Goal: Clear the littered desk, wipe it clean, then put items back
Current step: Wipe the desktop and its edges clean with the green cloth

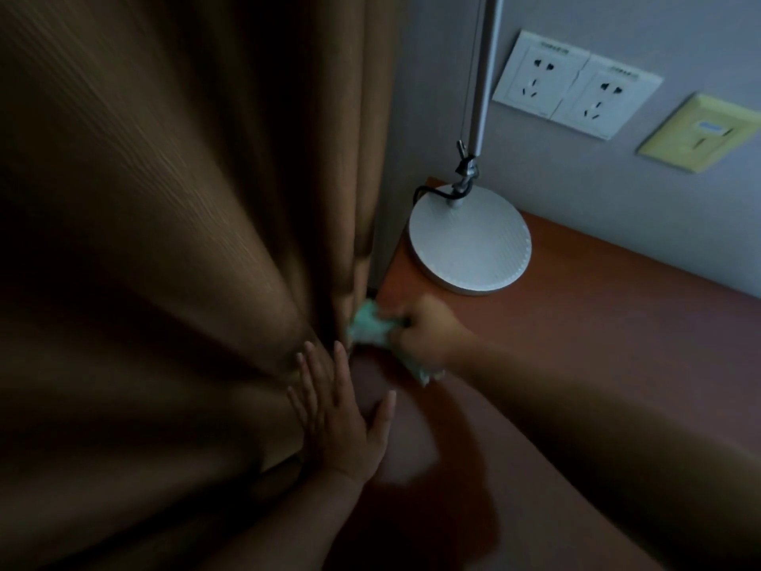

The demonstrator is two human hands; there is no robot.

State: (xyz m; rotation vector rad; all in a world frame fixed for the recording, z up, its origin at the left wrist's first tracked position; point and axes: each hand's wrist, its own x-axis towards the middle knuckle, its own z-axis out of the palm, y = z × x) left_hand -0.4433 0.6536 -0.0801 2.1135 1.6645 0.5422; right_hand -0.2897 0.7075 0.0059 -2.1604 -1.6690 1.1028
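In the middle of the frame, the right hand grips a bunched pale green cloth, its fingers curled round it. The hand and the cloth are blurred. The cloth lies at the left edge of the reddish-brown counter, right up against the brown curtain that fills the left half of the frame.

Just below, the left hand lies flat against the curtain folds. Its fingers are straight and spread, holding nothing, and the thumb points toward the counter.

Above the cloth, at the counter's far corner, stands the round white base of a lamp. Its silver pole rises out of the top of the frame, and a dark cord loops beside the joint.

On the grey wall in the upper right are two white sockets, with a yellow wall plate to their right.
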